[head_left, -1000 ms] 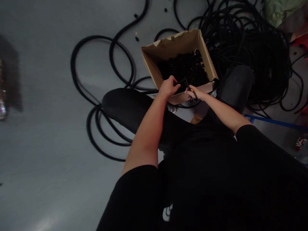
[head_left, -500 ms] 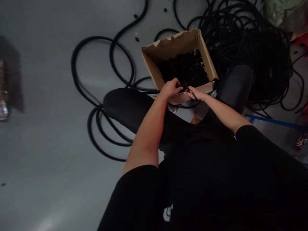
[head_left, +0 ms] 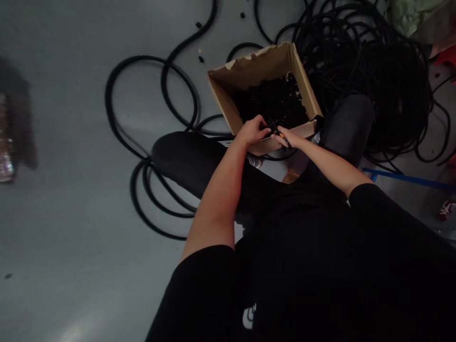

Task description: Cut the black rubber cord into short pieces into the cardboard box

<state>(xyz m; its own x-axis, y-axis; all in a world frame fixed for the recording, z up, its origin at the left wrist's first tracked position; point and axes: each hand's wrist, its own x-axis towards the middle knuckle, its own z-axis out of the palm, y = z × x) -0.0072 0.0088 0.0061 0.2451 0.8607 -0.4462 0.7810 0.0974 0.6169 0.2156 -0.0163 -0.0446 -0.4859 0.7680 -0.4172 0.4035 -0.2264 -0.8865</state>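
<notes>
A pair of scissors [head_left: 282, 136] with black and orange handles is gripped in my right hand [head_left: 291, 138], its blades pointing up and left over the near edge of the cardboard box [head_left: 299, 131]. Beside the blades, my left hand [head_left: 252, 131] is closed with its fingertips pinched on a black hose [head_left: 221, 137], which runs in from the left; the stretch within the fingers is mostly hidden. Inside the box lies a heap of short black pieces [head_left: 272, 97]. The box stands between my knees.
Long loops of black hose [head_left: 109, 102] lie on the grey floor at left. A large tangled coil [head_left: 384, 80] is piled at right. Several small black bits [head_left: 201, 59] are scattered behind the box. A blue bar [head_left: 409, 178] and a red shoe [head_left: 446, 210] are at far right.
The scissor blades have shifted slightly and look more spread apart than before. Both hands stay almost in place at the box's near edge.
</notes>
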